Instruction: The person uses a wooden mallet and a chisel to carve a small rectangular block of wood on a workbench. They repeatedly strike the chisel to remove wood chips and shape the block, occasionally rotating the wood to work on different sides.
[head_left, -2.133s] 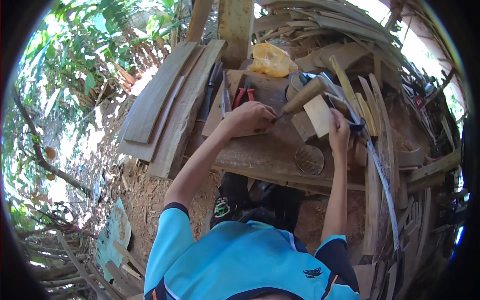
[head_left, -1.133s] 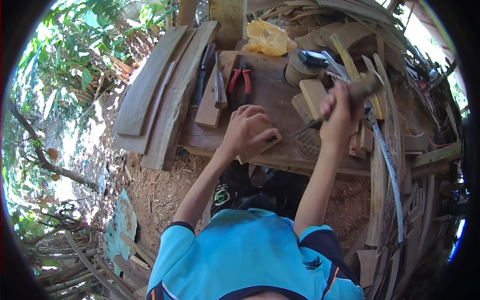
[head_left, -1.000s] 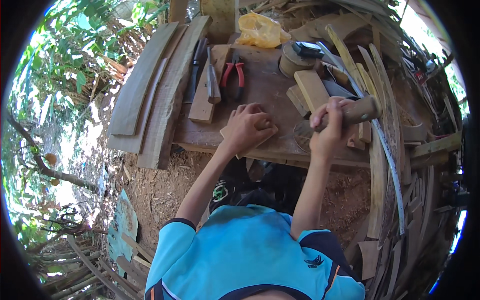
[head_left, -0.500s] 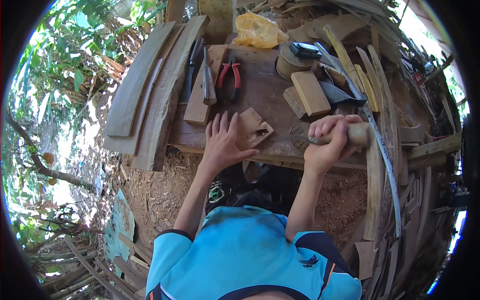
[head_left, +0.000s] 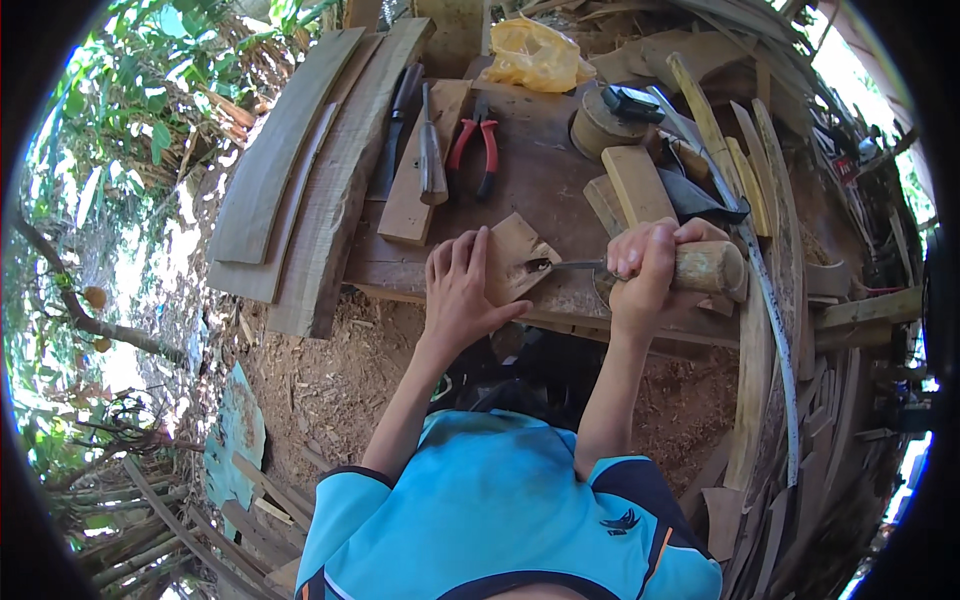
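Note:
A small, squarish wooden block (head_left: 514, 238) with a dark, rough-edged hole lies near the workbench's front edge. My left hand (head_left: 460, 285) holds it at its left side, fingers over the edge and thumb along the near side. In my right hand (head_left: 645, 275) is a chisel, its thick wooden handle (head_left: 708, 270) wrapped by my fingers. The thin metal shaft (head_left: 578, 265) points left, with its tip at the hole. How deep the tip sits cannot be seen.
On the workbench (head_left: 545, 135) lie red-handled pliers (head_left: 474, 150), another chisel (head_left: 432, 165) on a wood strip, and a dark-handled knife (head_left: 398, 120). Cut wood pieces (head_left: 635, 185) and a round wooden piece (head_left: 600, 125) stand right. Long boards (head_left: 350, 170) flank the left; a yellow plastic bag (head_left: 535, 55) sits behind.
The chisel's tip has come to the hole in the block; before, it was apart on the right. My left hand and the block have shifted slightly rightward in view.

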